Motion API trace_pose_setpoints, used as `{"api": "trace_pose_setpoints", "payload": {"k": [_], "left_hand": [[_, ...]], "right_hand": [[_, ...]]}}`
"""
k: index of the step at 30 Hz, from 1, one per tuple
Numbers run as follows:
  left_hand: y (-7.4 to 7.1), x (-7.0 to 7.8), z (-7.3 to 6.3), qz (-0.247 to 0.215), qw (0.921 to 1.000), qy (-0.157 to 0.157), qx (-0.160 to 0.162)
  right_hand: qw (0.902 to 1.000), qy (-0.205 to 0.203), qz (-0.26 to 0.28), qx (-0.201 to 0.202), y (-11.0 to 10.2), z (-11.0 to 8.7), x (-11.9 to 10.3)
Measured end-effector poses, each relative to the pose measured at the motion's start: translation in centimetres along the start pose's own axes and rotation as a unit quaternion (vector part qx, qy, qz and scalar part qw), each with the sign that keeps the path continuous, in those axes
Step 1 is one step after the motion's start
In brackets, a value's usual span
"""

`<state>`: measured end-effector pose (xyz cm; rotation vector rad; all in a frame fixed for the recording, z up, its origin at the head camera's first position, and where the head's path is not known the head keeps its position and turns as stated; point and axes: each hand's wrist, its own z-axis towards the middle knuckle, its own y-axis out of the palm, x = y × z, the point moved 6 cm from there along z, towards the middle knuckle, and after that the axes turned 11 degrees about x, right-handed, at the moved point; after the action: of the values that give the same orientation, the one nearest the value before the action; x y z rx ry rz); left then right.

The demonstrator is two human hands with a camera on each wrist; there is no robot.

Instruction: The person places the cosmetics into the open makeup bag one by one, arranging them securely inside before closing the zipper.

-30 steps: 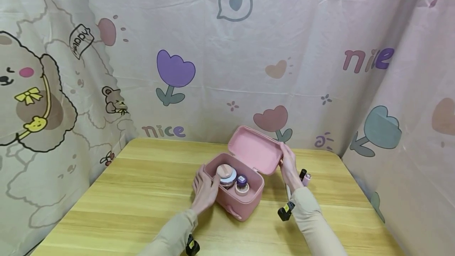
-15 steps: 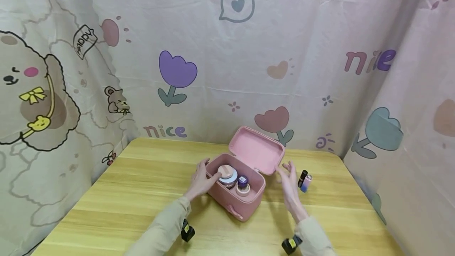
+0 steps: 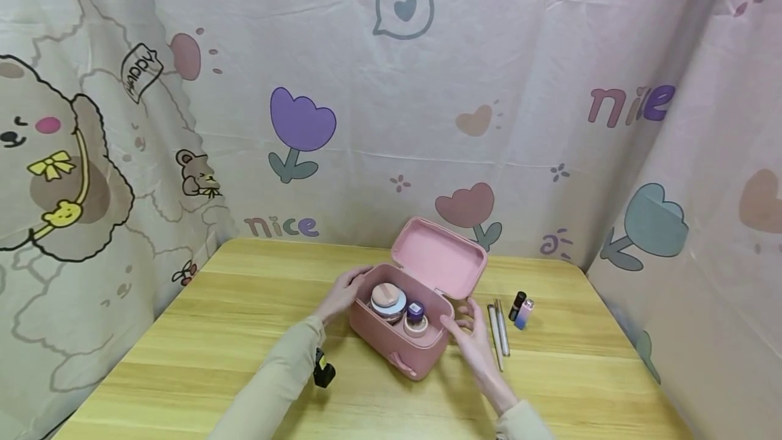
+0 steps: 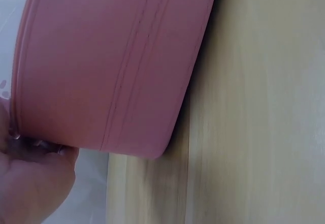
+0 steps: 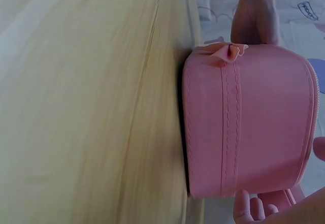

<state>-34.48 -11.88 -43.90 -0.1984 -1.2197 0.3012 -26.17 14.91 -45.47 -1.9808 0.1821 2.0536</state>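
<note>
A pink cosmetic case (image 3: 391,352) stands on the table with its lid (image 3: 438,257) raised and leaning back. In it are a stacked round compact with a peach powder puff (image 3: 385,295), a small jar with a purple top (image 3: 415,311) and a cream-rimmed round item (image 3: 416,326). My left hand (image 3: 339,296) holds the case's far left corner at the rim. At the case's right end is my right hand (image 3: 476,345), its fingers loosely spread behind the corner and the thumb near the rim. In the right wrist view, fingertips (image 5: 242,203) meet the case's back side.
To the right of the case lie slim brushes (image 3: 496,331), a black tube (image 3: 517,305) and a pink-and-blue tube (image 3: 523,315). A printed curtain (image 3: 366,121) hangs behind the wooden table (image 3: 244,290) and along both sides.
My right hand has let go of the lid and moved down to the case's right end. My left hand has shifted to the far left corner. The brushes have come into sight.
</note>
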Motion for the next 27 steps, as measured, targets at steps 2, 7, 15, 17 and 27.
{"api": "trace_pose_setpoints", "payload": {"k": [2, 7, 15, 17, 27], "left_hand": [[-0.1, -0.2, 0.0, 0.0, 1.0, -0.006, -0.002], [-0.2, -0.6, -0.1, -0.013, 0.9995, -0.023, -0.017], [-0.5, -0.8, -0.9, -0.04, 0.9979, -0.044, -0.025], [-0.6, -0.8, -1.1, -0.045, 0.9976, -0.047, -0.025], [-1.1, -0.9, -2.0, -0.098, 0.9928, -0.064, -0.024]], "right_hand": [[1.0, -0.002, 0.007, -0.001, 0.2, 0.0, 0.0], [0.9999, -0.009, 0.013, -0.004, 0.5, 0.1, 0.0], [0.9998, -0.007, 0.001, -0.018, 0.2, 0.8, -0.1], [0.9996, -0.009, 0.001, -0.027, 0.2, 1.0, -0.1], [0.9986, -0.014, -0.004, -0.052, -0.1, 2.2, 0.0]]}}
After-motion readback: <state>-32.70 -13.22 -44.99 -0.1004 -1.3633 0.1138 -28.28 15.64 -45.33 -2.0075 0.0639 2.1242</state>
